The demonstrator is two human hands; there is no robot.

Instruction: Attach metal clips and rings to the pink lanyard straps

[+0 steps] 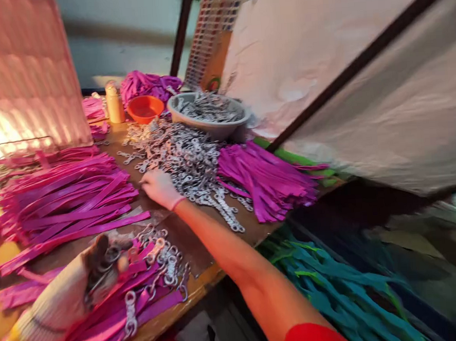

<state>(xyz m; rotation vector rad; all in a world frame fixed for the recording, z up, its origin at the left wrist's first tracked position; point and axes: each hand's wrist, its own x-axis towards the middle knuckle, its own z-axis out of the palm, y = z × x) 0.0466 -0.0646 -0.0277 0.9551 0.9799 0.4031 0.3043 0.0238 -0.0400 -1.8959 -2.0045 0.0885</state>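
Note:
My left hand (78,285), in a worn work glove with dark fingertips, is closed around several metal links (99,275) with ringed ends. Beneath and beside it lie magenta straps (117,321), some with metal links (169,261) at their ends. My right hand (160,188), in a pale glove, reaches across the table to the left edge of a large heap of the same kind of metal links (190,155). Its fingers are curled together; whatever they may hold is hidden.
More magenta straps (74,190) lie left, and a bundle (265,178) right of the heap. Behind stand a grey basin (210,125) of links, an orange bowl (146,108) and a bottle (114,103). Teal strips (335,287) hang below the table edge (207,285). A dark pole (346,78) slants right.

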